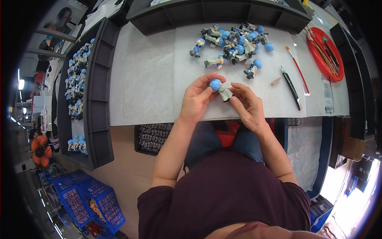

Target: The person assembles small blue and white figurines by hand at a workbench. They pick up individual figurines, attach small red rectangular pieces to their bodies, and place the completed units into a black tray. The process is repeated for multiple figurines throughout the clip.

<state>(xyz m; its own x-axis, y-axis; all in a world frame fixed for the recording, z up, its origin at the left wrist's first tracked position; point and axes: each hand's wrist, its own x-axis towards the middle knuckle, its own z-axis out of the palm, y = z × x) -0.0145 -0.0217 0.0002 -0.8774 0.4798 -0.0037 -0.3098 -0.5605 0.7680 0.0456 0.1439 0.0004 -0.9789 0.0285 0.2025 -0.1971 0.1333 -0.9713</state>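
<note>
A small figurine point(225, 93) with ribbed blue hair and a pale grey-green cape is held above the front part of the table. My left hand point(197, 97) is closed around its head end, thumb and fingers on either side. At the lower end, by the cape's hem and dark feet, my right hand point(248, 106) has curled fingers, its thumb against the edge. Just beyond my hands lies a loose pile of similar figurines point(238, 49), some on their sides. One single figurine point(253, 69) rests closest to my right hand.
Right of the pile lie a red-handled brush point(297, 69) and a dark craft knife point(292, 88). An oval red tray point(320, 32) holds brushes. Dark crates border the table: one far crate point(223, 15) and one left crate point(98, 99) with rows of figurines. Blue baskets point(101, 199) stand lower left.
</note>
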